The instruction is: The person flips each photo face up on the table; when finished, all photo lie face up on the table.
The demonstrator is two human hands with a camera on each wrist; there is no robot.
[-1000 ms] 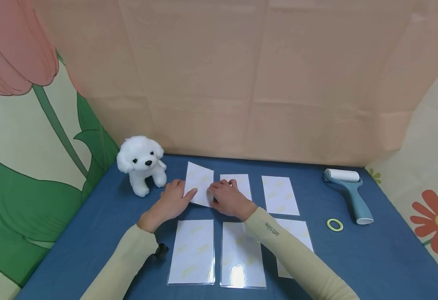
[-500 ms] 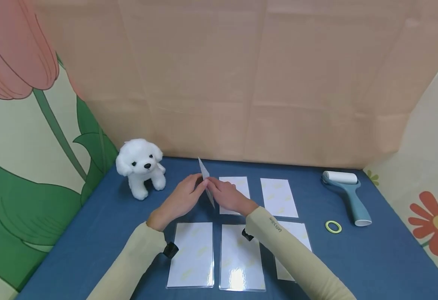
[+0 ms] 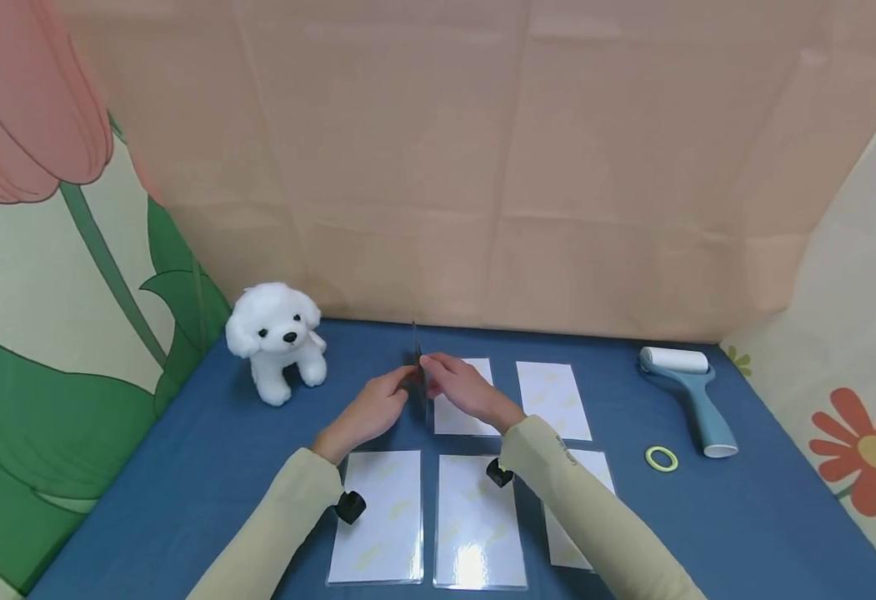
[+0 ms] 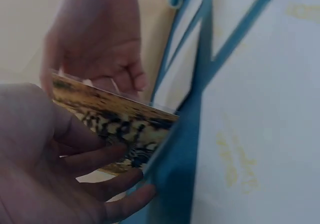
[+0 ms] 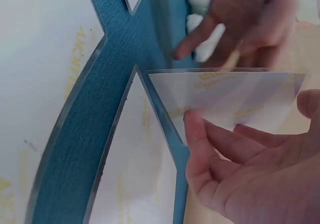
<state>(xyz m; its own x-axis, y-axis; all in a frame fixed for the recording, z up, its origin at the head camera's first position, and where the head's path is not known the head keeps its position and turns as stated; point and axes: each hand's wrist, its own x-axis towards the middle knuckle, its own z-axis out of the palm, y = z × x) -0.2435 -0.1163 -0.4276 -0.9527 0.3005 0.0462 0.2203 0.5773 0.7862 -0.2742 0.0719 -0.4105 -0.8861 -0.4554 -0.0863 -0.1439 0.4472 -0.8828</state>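
Note:
A thin laminated card (image 3: 416, 337) stands nearly edge-on between my hands above the blue table. Its printed side, a brown-and-black pattern on the card (image 4: 120, 121), faces my left hand. The white back of the card (image 5: 225, 91), with faint yellow lettering, faces my right fingers. My right hand (image 3: 469, 390) holds the card, fingers spread along the back and thumb by one end. My left hand (image 3: 372, 411) is at the printed side with loosely extended fingers; its contact with the card is partly hidden. Beneath my right hand lies another white card (image 3: 460, 417).
More white-backed cards lie in rows, including a front-left card (image 3: 385, 533), a front-middle card (image 3: 475, 508) and a back-right card (image 3: 553, 400). A white plush dog (image 3: 276, 342) stands left. At right are a lint roller (image 3: 700, 400) and a yellow-green ring (image 3: 661, 459).
The card has turned from facing the head camera to nearly edge-on. My left hand has shifted right and slightly down from the card's left side; my right hand still has hold of it.

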